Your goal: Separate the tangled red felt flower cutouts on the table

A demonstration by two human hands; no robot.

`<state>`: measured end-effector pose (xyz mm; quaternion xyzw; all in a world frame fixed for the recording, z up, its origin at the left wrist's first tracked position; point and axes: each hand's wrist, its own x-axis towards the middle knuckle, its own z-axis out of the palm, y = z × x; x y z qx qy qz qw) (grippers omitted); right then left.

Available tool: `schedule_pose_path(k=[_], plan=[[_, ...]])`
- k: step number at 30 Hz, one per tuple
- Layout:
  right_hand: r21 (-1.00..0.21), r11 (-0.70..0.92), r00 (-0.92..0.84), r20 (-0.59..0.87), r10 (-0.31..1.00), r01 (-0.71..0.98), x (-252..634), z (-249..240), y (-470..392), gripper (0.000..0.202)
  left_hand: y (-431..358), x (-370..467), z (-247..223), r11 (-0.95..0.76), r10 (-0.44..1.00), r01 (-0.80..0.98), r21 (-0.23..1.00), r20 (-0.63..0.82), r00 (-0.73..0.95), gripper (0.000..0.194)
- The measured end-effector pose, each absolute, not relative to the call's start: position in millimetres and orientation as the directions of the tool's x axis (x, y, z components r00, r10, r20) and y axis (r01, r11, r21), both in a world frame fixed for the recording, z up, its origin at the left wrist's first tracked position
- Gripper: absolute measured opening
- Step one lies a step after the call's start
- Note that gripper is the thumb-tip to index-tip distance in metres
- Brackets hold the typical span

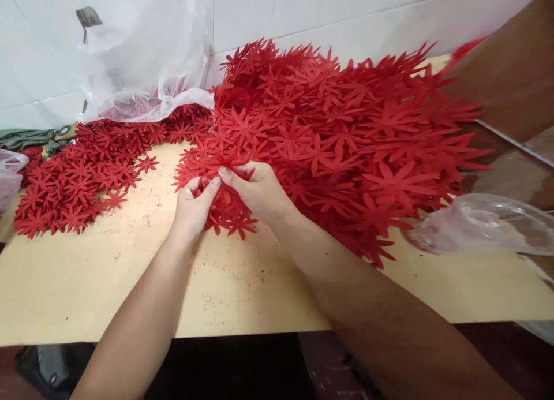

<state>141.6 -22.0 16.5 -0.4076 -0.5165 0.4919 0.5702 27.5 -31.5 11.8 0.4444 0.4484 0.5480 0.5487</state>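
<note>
Both hands meet over the table, pinching red fabric flower petals [225, 159] between thumbs and fingers. My left hand [193, 206] is closed on the near left side of the piece, its fingertips partly hidden by red petals. Thumb against fingers, my right hand [259, 187] grips the same piece from the right, and the two thumb tips almost touch. Just beneath and behind them, more red flower cutouts [238, 221] lie on the table. A large heap of the same cutouts [337, 129] rises right beside my right hand.
To the left lies a lower pile of red flower cutouts [78, 186]. A clear plastic bag [147, 59] stands against the tiled wall [346, 13]. Another plastic bag [480, 227] lies at the right, near a brown board [506, 71]. Red specks dot the pale tabletop [242, 296].
</note>
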Motion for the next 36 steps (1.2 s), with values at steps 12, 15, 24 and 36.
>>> schedule_pose_path(k=[12,15,24,36], plan=[[-0.935,0.069,0.238,-0.017,0.971,-0.347,167.1,10.0,2.0,0.019,-25.4,20.0,10.4,-0.015,0.996,-0.226,0.974,-0.005,-0.086,0.039],[-0.93,0.074,0.168,0.014,0.986,-0.36,168.7,12.0,0.2,0.017,-25.5,20.8,9.4,-0.018,0.997,-0.221,0.975,0.001,-0.077,0.038],[-0.965,0.105,0.208,0.055,0.977,-0.241,164.8,8.1,0.6,0.021,-26.3,21.6,10.3,-0.009,0.995,-0.226,0.974,-0.013,-0.097,0.031],[-0.959,0.23,-0.026,0.238,0.971,-0.166,155.8,15.3,-12.6,0.049,-27.6,22.8,9.4,0.004,0.996,-0.273,0.962,-0.029,-0.089,0.03]])
